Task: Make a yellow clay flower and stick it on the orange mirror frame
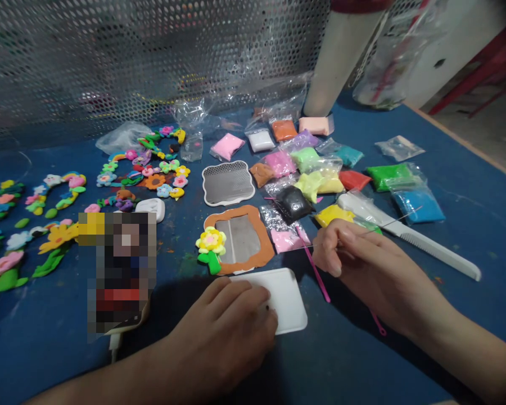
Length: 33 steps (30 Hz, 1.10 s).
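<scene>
My left hand (231,326) rests with curled fingers on a small white board (289,301) near the table's front; a tiny dark speck sits at its fingertips. My right hand (358,259) is pinched shut on a thin metal needle (388,225) that points to the upper right. A pink plastic tool (318,275) lies under that hand. Just beyond the board lies a small mirror with an orange clay frame (240,239) and a yellow clay flower (211,244) at its left edge. A second mirror with a white frame (227,183) lies farther back.
Several bags of coloured clay (307,163) are spread over the blue table (468,236). A white comb (425,242) lies to the right. Clay flowers and ornaments (147,169) cover the left side. A phone (118,270) lies front left. A perforated metal screen (152,56) stands behind.
</scene>
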Each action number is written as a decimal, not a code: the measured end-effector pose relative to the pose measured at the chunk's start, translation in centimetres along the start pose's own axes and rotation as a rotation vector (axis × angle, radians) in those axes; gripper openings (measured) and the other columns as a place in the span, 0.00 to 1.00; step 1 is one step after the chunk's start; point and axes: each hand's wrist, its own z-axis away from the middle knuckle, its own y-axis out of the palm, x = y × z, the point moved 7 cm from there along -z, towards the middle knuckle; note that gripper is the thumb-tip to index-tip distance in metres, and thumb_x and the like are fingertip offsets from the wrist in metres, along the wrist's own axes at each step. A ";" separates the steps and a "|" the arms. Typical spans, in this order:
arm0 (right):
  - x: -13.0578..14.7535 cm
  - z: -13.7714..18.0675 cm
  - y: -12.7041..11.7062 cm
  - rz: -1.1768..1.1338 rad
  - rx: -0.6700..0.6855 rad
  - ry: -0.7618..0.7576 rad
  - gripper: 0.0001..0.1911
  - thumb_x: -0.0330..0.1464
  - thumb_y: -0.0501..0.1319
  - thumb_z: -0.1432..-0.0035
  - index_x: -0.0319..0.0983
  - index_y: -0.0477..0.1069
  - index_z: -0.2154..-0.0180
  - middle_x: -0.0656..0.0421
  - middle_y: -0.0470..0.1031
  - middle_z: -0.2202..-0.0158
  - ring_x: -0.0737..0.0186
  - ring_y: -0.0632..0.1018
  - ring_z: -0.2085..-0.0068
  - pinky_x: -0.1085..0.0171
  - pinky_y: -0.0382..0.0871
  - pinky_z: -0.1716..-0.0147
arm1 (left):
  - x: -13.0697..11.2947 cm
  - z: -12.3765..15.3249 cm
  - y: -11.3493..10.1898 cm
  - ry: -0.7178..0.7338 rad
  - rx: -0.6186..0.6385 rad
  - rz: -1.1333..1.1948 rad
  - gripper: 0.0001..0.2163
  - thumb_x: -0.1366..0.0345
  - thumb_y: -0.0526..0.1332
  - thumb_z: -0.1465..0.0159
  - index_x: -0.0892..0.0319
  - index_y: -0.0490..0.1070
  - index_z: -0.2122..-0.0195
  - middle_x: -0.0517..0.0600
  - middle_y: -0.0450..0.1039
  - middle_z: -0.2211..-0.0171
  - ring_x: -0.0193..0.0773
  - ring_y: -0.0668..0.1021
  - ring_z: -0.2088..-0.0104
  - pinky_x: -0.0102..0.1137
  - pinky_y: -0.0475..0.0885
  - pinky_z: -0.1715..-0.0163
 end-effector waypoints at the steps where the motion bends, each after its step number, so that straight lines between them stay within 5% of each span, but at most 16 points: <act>1: 0.0 0.0 0.0 0.003 -0.001 0.000 0.15 0.37 0.54 0.39 0.39 0.69 0.76 0.61 0.64 0.78 0.67 0.64 0.73 0.68 0.57 0.72 | -0.1 0.1 0.0 0.013 -0.006 -0.008 0.06 0.68 0.59 0.38 0.60 0.71 0.60 0.49 0.70 0.59 0.39 0.70 0.59 0.34 0.65 0.57; 9: -0.1 -0.1 -0.1 0.007 0.006 -0.006 0.15 0.38 0.55 0.39 0.40 0.72 0.74 0.61 0.67 0.78 0.68 0.67 0.74 0.70 0.61 0.73 | -0.8 0.7 -0.1 0.105 0.039 -0.135 0.15 0.70 0.61 0.38 0.61 0.69 0.50 0.47 0.68 0.60 0.34 0.70 0.60 0.34 0.63 0.57; 17: 0.3 1.3 0.2 0.352 0.016 -0.164 0.16 0.41 0.51 0.36 0.47 0.73 0.54 0.58 0.76 0.64 0.62 0.75 0.63 0.66 0.66 0.69 | -0.7 1.4 -1.2 0.065 -0.033 -0.226 0.17 0.72 0.56 0.36 0.60 0.66 0.46 0.48 0.64 0.62 0.32 0.68 0.62 0.34 0.62 0.62; 21: 0.4 1.4 0.1 0.335 -0.065 -0.129 0.09 0.38 0.58 0.40 0.47 0.76 0.61 0.59 0.77 0.66 0.65 0.76 0.65 0.69 0.67 0.71 | -1.1 1.4 -1.6 0.120 -0.037 -0.273 0.15 0.72 0.53 0.35 0.65 0.68 0.49 0.48 0.66 0.63 0.31 0.69 0.66 0.32 0.63 0.69; 25: -1.1 0.8 1.3 0.122 0.066 0.035 0.05 0.34 0.63 0.45 0.42 0.77 0.67 0.60 0.77 0.74 0.69 0.75 0.73 0.71 0.66 0.76 | -1.7 1.7 -2.1 0.213 -0.132 -0.324 0.13 0.73 0.53 0.37 0.69 0.71 0.53 0.49 0.67 0.65 0.30 0.69 0.69 0.30 0.61 0.77; 33: -2.4 0.3 1.4 0.015 0.001 0.129 0.08 0.36 0.64 0.47 0.40 0.79 0.67 0.59 0.78 0.74 0.69 0.75 0.74 0.68 0.70 0.71 | -2.0 2.5 -1.8 0.405 -0.194 -0.410 0.10 0.65 0.62 0.41 0.61 0.76 0.59 0.46 0.70 0.67 0.28 0.70 0.71 0.26 0.62 0.81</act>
